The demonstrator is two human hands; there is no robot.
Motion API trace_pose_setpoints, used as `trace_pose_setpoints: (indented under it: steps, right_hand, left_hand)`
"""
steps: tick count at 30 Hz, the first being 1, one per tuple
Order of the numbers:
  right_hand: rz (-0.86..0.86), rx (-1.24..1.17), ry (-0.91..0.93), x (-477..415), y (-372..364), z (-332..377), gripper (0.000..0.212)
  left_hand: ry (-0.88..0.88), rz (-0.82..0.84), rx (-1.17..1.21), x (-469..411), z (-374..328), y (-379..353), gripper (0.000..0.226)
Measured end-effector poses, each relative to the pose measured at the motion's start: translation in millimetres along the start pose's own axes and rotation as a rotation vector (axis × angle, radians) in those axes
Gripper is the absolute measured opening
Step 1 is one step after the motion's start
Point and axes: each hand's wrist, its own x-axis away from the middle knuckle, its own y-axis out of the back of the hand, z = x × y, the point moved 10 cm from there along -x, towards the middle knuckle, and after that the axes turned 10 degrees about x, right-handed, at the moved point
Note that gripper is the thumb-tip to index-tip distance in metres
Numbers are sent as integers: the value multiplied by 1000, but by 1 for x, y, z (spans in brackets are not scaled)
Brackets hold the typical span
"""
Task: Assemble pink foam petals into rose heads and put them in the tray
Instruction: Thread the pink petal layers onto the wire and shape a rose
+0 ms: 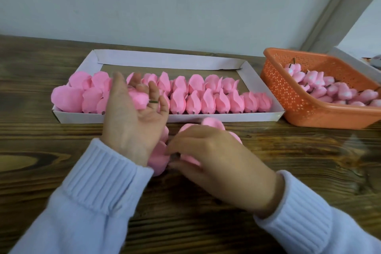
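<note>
Right, the left hand [134, 117] is up with its palm turned toward the person, over the front edge of the tray [82, 118]. Its fingers [153, 90] are half curled round a rose head [138, 99], so the pink foam sits in the crook between thumb and fingers, and a thin ring [153, 101] shows on one of them. Down on the tabletop [61, 140], just in front of the tray, the right hand [214, 156] lies knuckles up over a cluster of loose petals [157, 160]. Its thumb and forefinger are drawn together at the cluster's middle, pinching at a small dark spot there, though blur makes the exact grip hard to read. Petals fan out from under that hand on its left and at its far side, one lobe very near the tray's front wall. The tray is shallow white cardboard, lying lengthwise, and it carries two rows of rose heads [206, 99] packed shoulder to shoulder along its near half, with the brown floor showing behind them. Off to the right, beside the tray's end, sits an orange perforated basket [309, 113] with a heap of pink buds [334, 88] in it, short dark stems poking out of some. Pale blue ribbed sleeves [99, 175] cover both wrists.
</note>
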Motion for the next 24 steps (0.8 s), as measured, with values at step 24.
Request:
trace_pose_setpoints:
  steps: [24]
  right_hand:
    - [238,192,25,-16,-51,2,19]
  left_hand:
    - [-2,-18,76,-6,0,4,34]
